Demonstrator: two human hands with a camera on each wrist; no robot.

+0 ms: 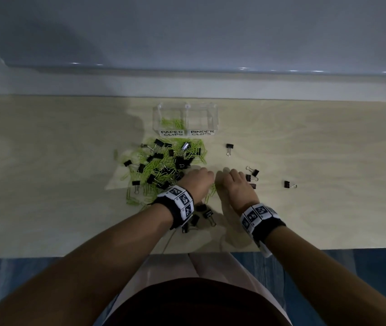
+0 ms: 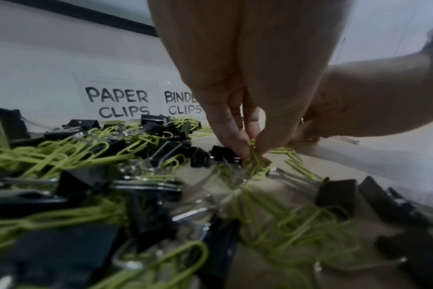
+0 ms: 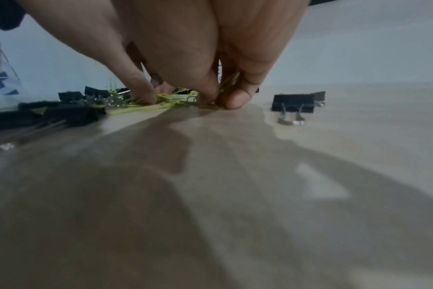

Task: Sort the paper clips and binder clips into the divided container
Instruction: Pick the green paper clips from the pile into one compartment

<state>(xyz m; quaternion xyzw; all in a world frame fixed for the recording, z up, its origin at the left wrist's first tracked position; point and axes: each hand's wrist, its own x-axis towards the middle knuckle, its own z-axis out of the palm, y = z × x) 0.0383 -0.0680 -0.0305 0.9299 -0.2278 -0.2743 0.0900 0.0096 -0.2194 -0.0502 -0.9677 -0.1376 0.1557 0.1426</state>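
Observation:
A heap of green paper clips mixed with black binder clips lies on the table in front of the clear divided container. Its left cell, labelled PAPER CLIPS, holds several green clips; the right cell, labelled BINDER CLIPS, looks empty. My left hand is at the heap's right edge and pinches a bunch of green paper clips between thumb and fingers. Just to its right, my right hand has its fingertips down on the table, pinching green paper clips.
Loose binder clips lie to the right and near my left wrist. One binder clip stands just right of my right hand. The wooden table ends at a wall behind the container.

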